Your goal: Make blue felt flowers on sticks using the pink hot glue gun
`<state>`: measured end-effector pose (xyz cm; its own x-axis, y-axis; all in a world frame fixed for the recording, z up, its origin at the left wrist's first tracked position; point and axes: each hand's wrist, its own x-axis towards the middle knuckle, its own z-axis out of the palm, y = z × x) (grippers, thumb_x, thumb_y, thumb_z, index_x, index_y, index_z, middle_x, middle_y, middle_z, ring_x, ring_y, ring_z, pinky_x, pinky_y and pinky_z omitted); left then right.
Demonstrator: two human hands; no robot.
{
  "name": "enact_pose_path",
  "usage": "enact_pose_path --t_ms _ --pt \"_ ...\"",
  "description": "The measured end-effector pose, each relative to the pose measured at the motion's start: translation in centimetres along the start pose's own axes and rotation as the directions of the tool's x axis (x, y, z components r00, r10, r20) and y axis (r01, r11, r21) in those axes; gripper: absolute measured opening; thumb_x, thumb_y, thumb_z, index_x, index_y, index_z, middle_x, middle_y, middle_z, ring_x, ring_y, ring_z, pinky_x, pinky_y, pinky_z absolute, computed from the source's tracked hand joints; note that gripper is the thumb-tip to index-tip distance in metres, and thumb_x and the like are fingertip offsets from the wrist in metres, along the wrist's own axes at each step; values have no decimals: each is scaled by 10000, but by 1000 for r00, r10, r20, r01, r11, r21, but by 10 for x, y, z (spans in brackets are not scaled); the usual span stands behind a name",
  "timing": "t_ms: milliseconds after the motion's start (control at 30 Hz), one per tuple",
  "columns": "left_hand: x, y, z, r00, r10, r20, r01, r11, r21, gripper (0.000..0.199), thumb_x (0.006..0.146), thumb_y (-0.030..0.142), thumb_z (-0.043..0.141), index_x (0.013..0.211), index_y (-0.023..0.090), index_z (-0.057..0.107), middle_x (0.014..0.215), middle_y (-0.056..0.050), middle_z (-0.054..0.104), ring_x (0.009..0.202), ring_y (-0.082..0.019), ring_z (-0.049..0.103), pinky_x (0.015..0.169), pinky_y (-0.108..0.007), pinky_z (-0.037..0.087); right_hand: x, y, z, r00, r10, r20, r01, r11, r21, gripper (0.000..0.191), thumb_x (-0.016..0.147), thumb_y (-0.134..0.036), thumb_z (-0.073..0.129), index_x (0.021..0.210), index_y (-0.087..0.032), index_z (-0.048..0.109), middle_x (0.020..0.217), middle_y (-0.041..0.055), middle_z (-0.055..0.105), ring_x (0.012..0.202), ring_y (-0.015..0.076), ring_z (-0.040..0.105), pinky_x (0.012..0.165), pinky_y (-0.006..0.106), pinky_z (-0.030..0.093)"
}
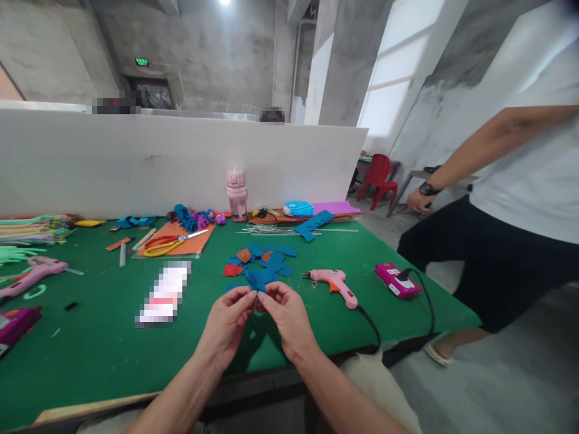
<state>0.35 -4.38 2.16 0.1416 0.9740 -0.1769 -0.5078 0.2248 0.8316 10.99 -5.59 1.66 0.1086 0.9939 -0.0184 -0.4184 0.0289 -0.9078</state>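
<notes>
Both hands meet above the green table [181, 352], pinching a piece of blue material [257, 279] between thumbs and fingers. My left hand [230, 319] is closed on its left side, and my right hand [286, 316] is closed on its right side. Just beyond them lie loose blue pieces [274, 261], with a brown piece [243, 255] and a red piece [231, 270] among them. A pink glue gun [333, 282] rests to the right of my right hand, its nozzle pointing left.
Red-and-yellow scissors [167, 242] lie on an orange sheet [195, 243]. A pink bottle [237, 194] stands by the white partition [181, 160]. A magenta power box [397, 281] with a black cable sits at right. A person [538, 157] stands beyond the table's right edge.
</notes>
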Motion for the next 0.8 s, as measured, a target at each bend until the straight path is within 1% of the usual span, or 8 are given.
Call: enact_pose_path --t_ms 100,200,367,500,700,800 --pt "-1 -1 0 1000 4 3 -4 1000 4 140 581 170 725 677 126 633 646 12 584 585 -62 523 563 -161 398 0 0 0 1000 10 -7 -10 1000 3 225 596 -283 678 703 -154 528 622 -28 563 569 92 536 603 227 451" --pt "-1 -1 1 1000 2 6 -2 1000 -11 133 582 174 724 668 132 631 637 20 582 583 -60 521 567 -160 396 0 1 0 1000 -6 -5 6 1000 -11 217 606 -287 665 711 -157 527 622 -28 560 563 93 532 591 225 450" --pt "0 -3 1 1000 -2 12 3 999 -36 124 589 181 719 658 128 630 613 25 573 562 -51 506 551 -151 386 -2 0 0 997 -79 -15 76 987 -144 165 648 -271 626 729 -162 533 638 -21 559 590 102 529 586 220 439" --pt "0 -4 -1 1000 -4 -3 3 999 -38 131 586 185 720 663 132 628 601 29 564 544 -46 491 515 -144 370 -3 0 1 992 -124 -18 116 964 -240 168 659 -293 618 741 -166 544 660 -6 570 601 114 533 583 226 443" --pt "-2 -3 2 1000 26 -10 -26 999 -27 137 584 178 721 654 129 615 601 31 554 547 -47 488 527 -147 379 -2 3 0 994 -99 -38 90 977 -194 172 674 -300 602 751 -157 545 671 9 586 602 121 555 593 242 460" --pt "-2 -3 4 999 32 -4 -32 999 -9 142 584 182 720 657 131 609 608 31 551 548 -52 488 529 -156 380 -1 4 -1 992 -120 -46 106 966 -236 159 668 -293 600 736 -161 545 648 -2 575 575 117 541 562 236 452"
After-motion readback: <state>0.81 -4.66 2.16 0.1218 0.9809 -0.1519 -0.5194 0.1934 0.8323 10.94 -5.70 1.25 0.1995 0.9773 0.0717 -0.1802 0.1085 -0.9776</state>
